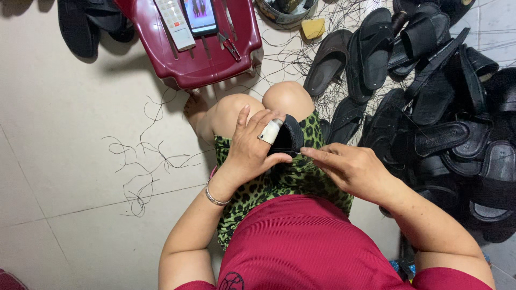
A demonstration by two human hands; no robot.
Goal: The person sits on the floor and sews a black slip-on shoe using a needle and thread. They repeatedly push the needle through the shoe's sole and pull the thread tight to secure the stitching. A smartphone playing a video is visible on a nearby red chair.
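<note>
Head view: left hand (248,153) grips black sandal (286,137) on lap, bandaged finger (270,131) on top. Right hand (349,169) pinched shut on what looks like needle at sandal's near edge; too small to confirm. Risk: needle slips, pricks left thumb just beside it. Counts: one red stool (193,59) far left, one phone (200,15), one remote (174,22); sandal pile (446,118) right, too many to count.

black sandal piece (288,137), curved, upright over the lap
</note>
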